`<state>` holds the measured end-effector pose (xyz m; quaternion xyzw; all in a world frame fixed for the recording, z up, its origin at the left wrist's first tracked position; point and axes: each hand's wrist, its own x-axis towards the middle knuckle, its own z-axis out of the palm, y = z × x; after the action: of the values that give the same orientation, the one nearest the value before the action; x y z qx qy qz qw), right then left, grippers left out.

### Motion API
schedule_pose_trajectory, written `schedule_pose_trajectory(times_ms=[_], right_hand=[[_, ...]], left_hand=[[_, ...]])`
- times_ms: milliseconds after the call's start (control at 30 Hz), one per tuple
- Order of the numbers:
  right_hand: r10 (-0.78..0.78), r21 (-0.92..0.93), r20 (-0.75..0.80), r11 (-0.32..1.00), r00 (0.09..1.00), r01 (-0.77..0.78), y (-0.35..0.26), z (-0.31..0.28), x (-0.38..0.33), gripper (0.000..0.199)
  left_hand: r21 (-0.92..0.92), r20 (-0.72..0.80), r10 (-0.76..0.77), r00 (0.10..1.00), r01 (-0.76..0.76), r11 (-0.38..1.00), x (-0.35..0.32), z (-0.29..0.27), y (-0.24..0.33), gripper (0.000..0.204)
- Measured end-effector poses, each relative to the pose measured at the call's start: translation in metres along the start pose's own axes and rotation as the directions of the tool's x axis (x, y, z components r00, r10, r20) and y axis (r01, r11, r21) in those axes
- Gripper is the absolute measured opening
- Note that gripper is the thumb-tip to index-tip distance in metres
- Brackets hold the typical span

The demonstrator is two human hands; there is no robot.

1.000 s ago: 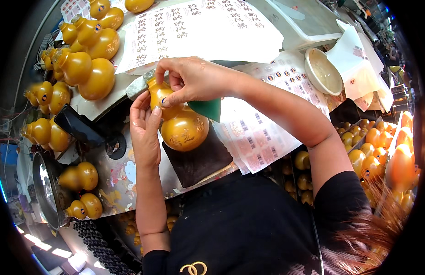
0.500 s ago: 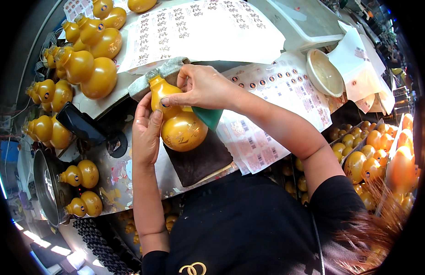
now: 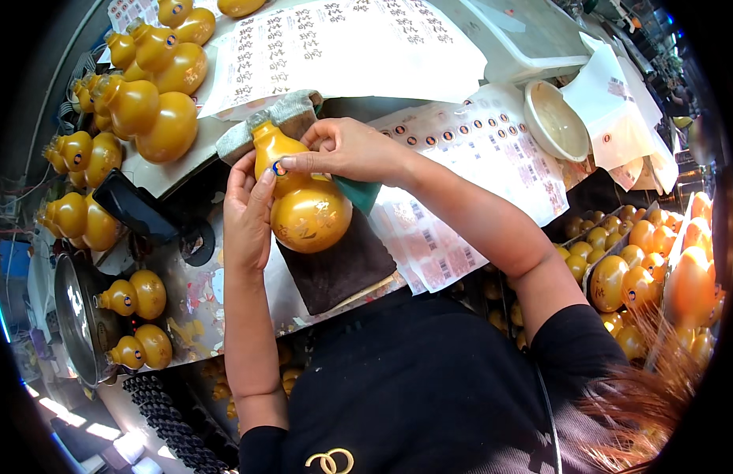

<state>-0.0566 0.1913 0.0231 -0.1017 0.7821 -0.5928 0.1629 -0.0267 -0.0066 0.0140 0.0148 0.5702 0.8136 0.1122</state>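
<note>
The gourd (image 3: 311,223) is held, neck tilted away, over the dark pad (image 3: 332,278) at the surface's near edge; whether they touch cannot be told. Its upper bulb is gripped along the left side by the left hand (image 3: 248,204). The round sticker (image 3: 279,168) on that bulb is touched by the right hand's (image 3: 344,150) thumb; its fingers are curled, and whether anything is pinched cannot be told. The green cloth (image 3: 361,195) is partly covered by that hand. Near the surface's left edge, two other gourds (image 3: 150,295) are set beside the pan (image 3: 68,316).
</note>
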Motion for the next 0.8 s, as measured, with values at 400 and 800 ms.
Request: schedule_pose_trajectory(times_ms=[400,800], right_hand=[[0.012,0.110,-0.023,0.994,1.000,-0.009,0.001,0.008,0.000,0.066],[0.000,0.088,-0.058,0.996,0.998,0.005,0.002,0.014,-0.002,0.067]], left_hand=[[0.047,0.025,0.003,1.000,-0.004,0.999,-0.002,-0.001,0.000,0.052],[0.021,0.025,0.001,1.000,-0.002,1.000,0.003,-0.003,-0.004,0.043]])
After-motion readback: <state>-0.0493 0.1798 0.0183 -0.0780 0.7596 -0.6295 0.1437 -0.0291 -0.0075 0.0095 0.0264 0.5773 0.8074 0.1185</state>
